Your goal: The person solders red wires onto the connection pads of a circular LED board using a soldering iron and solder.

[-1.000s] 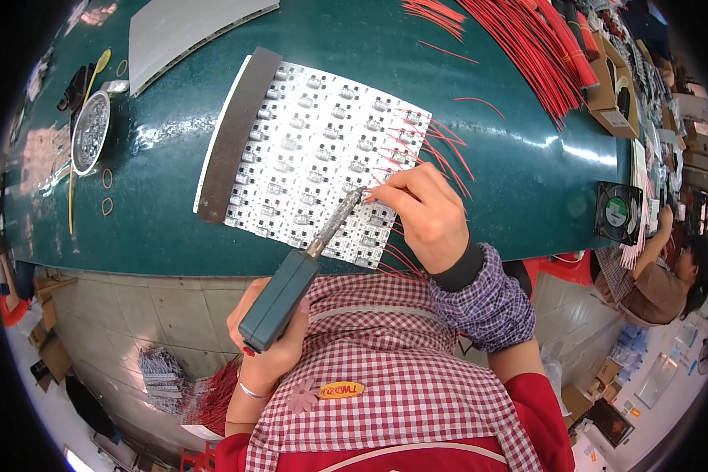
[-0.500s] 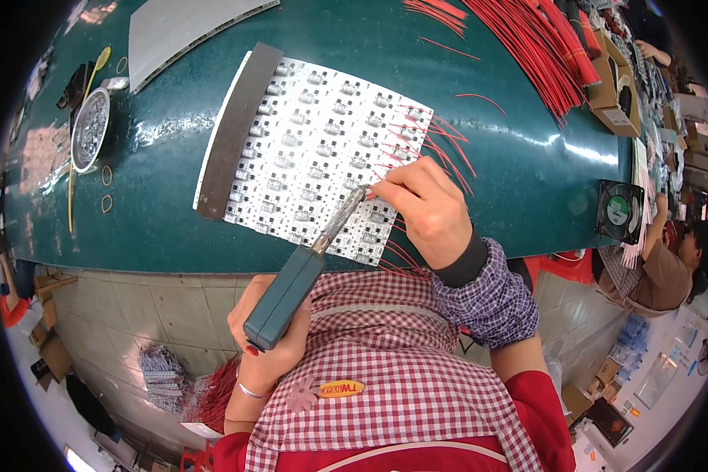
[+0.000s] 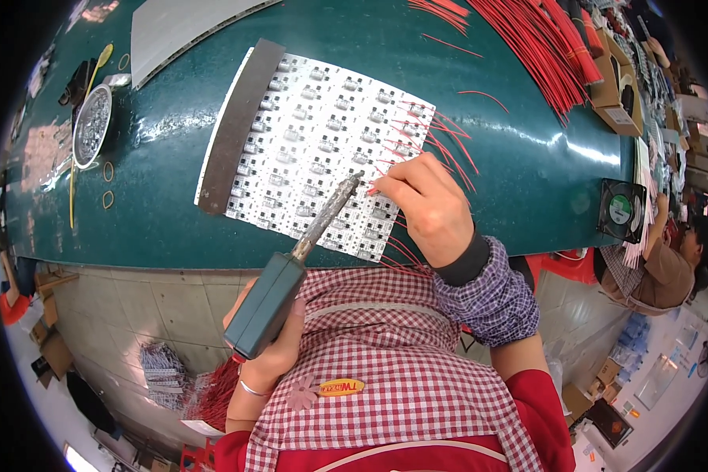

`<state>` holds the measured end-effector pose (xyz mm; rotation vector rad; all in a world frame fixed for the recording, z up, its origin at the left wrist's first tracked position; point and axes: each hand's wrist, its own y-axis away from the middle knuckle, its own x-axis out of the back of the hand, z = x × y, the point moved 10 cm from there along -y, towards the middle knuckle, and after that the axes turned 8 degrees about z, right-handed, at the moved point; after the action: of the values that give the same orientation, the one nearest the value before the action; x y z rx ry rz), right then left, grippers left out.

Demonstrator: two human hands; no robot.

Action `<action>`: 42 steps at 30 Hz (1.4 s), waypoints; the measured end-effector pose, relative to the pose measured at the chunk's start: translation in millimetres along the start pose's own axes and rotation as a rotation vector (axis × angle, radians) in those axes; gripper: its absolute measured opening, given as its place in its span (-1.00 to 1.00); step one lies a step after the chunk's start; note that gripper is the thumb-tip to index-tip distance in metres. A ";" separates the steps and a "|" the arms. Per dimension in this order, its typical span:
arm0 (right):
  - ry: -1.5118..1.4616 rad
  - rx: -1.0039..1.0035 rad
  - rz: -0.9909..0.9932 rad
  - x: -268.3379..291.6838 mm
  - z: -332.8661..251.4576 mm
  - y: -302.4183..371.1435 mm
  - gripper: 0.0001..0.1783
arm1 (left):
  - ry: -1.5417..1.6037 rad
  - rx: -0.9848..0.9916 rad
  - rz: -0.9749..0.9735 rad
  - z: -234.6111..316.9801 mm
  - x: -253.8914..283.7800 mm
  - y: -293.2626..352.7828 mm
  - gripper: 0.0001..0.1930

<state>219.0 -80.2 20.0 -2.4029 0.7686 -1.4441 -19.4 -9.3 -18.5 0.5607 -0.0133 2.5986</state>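
My left hand (image 3: 279, 342) is wrapped round the dark green handle of a soldering iron (image 3: 266, 303). The iron's metal tip reaches over a white circuit board panel (image 3: 297, 134) covered with rows of small components. My right hand (image 3: 429, 200) is closed in a pinch at the panel's right part, close to the tip. A thin red wire seems to be in the pinch, though the fingers mostly hide it. Several red wires (image 3: 456, 149) stick out past the panel's right edge. Across the panel's left side lies a dark brown bar (image 3: 242, 126).
At the left stands a small bowl (image 3: 93, 126) of shiny bits beside rubber bands (image 3: 108, 171). Bundled red wires (image 3: 527, 55) and a cardboard box (image 3: 615, 86) lie at the far right. A small black fan (image 3: 621, 211) stands at the right edge. Another person (image 3: 669, 267) sits beyond.
The soldering iron has drawn slightly left, its tip now apart from my right fingertips. My left hand moved left with it. My right hand has stayed nearly in place.
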 end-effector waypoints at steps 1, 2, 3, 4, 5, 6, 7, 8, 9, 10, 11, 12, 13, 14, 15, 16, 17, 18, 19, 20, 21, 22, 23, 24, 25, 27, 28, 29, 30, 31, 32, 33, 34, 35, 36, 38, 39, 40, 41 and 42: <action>-0.001 0.004 -0.010 -1.1 -0.7 1.3 -0.74 | 0.000 -0.001 0.000 0.2 -0.1 -0.5 -0.74; 0.000 0.004 -0.010 -1.6 -1.7 3.5 -0.74 | -0.014 -0.047 -0.008 4.7 -1.0 -1.3 -0.74; 0.034 0.009 0.052 3.7 -3.7 6.1 -0.71 | -0.028 -0.094 -0.015 9.0 -1.8 -1.5 -0.74; 0.064 0.017 0.113 8.6 -6.5 8.4 -0.68 | -0.030 -0.093 -0.012 7.7 -1.2 -0.9 -0.74; 0.061 0.018 0.112 7.6 -10.3 10.3 -0.68 | -0.033 -0.099 -0.017 6.4 -1.2 -0.1 -0.74; 0.039 -0.005 0.150 10.1 -12.6 12.1 -0.66 | -0.035 -0.105 -0.023 5.7 -1.4 0.6 -0.74; 0.021 -0.030 0.187 13.4 -13.9 13.7 -0.64 | -0.035 -0.105 -0.024 5.6 -1.4 0.5 -0.74; 0.022 -0.032 0.187 12.2 -15.8 15.4 -0.64 | -0.048 -0.116 -0.031 6.3 -2.1 0.4 -0.74; 0.021 -0.049 0.178 9.4 -15.1 17.7 -0.64 | -0.062 -0.128 -0.038 7.2 -3.0 0.4 -0.74; 0.019 -0.067 0.168 6.8 -13.8 19.4 -0.64 | -0.062 -0.128 -0.040 6.9 -3.3 0.2 -0.74; 0.020 -0.068 0.169 5.8 -13.9 20.1 -0.64 | -0.067 -0.135 -0.048 7.0 -4.3 0.2 -0.75; 0.026 -0.075 0.174 5.4 -13.4 20.7 -0.64 | -0.071 -0.142 -0.057 7.3 -5.2 0.1 -0.75; 0.031 -0.082 0.179 5.2 -12.8 21.1 -0.65 | -0.072 -0.142 -0.056 7.7 -5.7 -0.8 -0.75; 0.030 -0.081 0.180 5.1 -13.1 20.8 -0.65 | -0.072 -0.164 -0.056 10.7 -6.8 -1.9 -0.76; 0.039 -0.075 0.174 4.4 -14.0 20.2 -0.65 | -0.072 -0.186 -0.056 13.5 -7.3 -2.1 -0.76; 0.050 -0.070 0.168 4.0 -14.3 20.2 -0.64 | -0.072 -0.187 -0.057 13.8 -7.8 -1.9 -0.76; 0.051 -0.071 0.168 3.6 -14.6 20.4 -0.64 | -0.079 -0.174 -0.059 12.6 -8.2 -2.0 -0.76; 0.067 -0.072 0.169 2.8 -14.8 20.6 -0.63 | -0.086 -0.161 -0.060 11.4 -8.6 -2.1 -0.76; 0.084 -0.074 0.168 2.5 -15.2 20.6 -0.63 | -0.085 -0.161 -0.060 12.1 -8.5 -2.9 -0.76; 0.086 -0.073 0.169 2.7 -15.5 20.5 -0.63 | -0.092 -0.191 -0.063 16.0 -8.9 -4.1 -0.77; 0.093 -0.072 0.165 2.7 -15.7 20.3 -0.62 | -0.098 -0.221 -0.065 19.4 -9.4 -4.8 -0.77; 0.099 -0.071 0.162 2.5 -16.2 20.1 -0.61 | -0.098 -0.221 -0.064 19.7 -9.2 -5.1 -0.77; 0.099 -0.070 0.162 2.5 -16.6 20.7 -0.61 | -0.103 -0.222 -0.067 19.8 -9.4 -5.1 -0.78; 0.099 -0.064 0.137 -0.1 -17.4 21.8 -0.61 | -0.109 -0.222 -0.069 19.9 -9.7 -5.3 -0.78; 0.100 -0.061 0.112 -2.6 -17.3 22.5 -0.59 | -0.109 -0.222 -0.071 20.9 -10.4 -6.5 -0.78; 0.109 -0.057 0.110 -3.2 -16.7 22.0 -0.59 | -0.119 -0.251 -0.090 26.6 -13.4 -8.8 -0.80; 0.119 -0.050 0.108 -3.6 -17.5 21.8 -0.59 | -0.117 -0.252 -0.091 28.5 -13.9 -10.1 -0.80; 0.121 -0.050 0.108 -4.0 -18.0 22.3 -0.59 | -0.119 -0.254 -0.084 30.8 -14.1 -11.4 -0.81; 0.126 -0.063 0.107 -4.5 -17.5 23.5 -0.59 | -0.121 -0.257 -0.078 32.0 -14.2 -11.8 -0.81; 0.128 -0.074 0.105 -4.9 -17.2 24.0 -0.59 | -0.122 -0.256 -0.077 32.2 -14.3 -11.4 -0.81; 0.126 -0.073 0.104 -4.9 -17.8 24.0 -0.59 | -0.114 -0.250 -0.066 32.0 -13.2 -11.3 -0.82; 0.126 -0.076 0.102 -5.0 -17.9 24.0 -0.59 | -0.106 -0.244 -0.055 31.5 -11.9 -11.3 -0.82; 0.131 -0.081 0.100 -4.3 -17.6 24.3 -0.59 | -0.104 -0.245 -0.057 30.3 -11.8 -11.0 -0.82; 0.134 -0.082 0.100 -4.1 -17.8 24.4 -0.59 | -0.110 -0.242 -0.069 27.6 -12.1 -10.0 -0.81; 0.127 -0.085 0.120 -2.2 -18.3 24.4 -0.60 | -0.116 -0.239 -0.082 25.0 -12.7 -9.2 -0.80; 0.118 -0.089 0.140 -1.0 -18.8 24.6 -0.60 | -0.109 -0.242 -0.082 21.2 -11.8 -8.0 -0.79; 0.121 -0.092 0.148 -0.3 -18.8 24.6 -0.61 | -0.102 -0.245 -0.080 20.6 -11.4 -7.9 -0.78; 0.123 -0.096 0.155 0.6 -18.7 24.6 -0.62 | -0.102 -0.245 -0.082 21.1 -11.4 -8.5 -0.78; 0.124 -0.097 0.155 0.6 -18.8 24.3 -0.62 | -0.102 -0.258 -0.084 23.5 -11.5 -9.0 -0.77; 0.122 -0.101 0.160 1.0 -18.7 24.0 -0.63 | -0.101 -0.272 -0.087 25.3 -11.7 -9.2 -0.76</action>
<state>195.5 -99.5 19.0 -2.2802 1.0601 -1.5318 3.9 -9.1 -0.7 0.5779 -0.3613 2.4280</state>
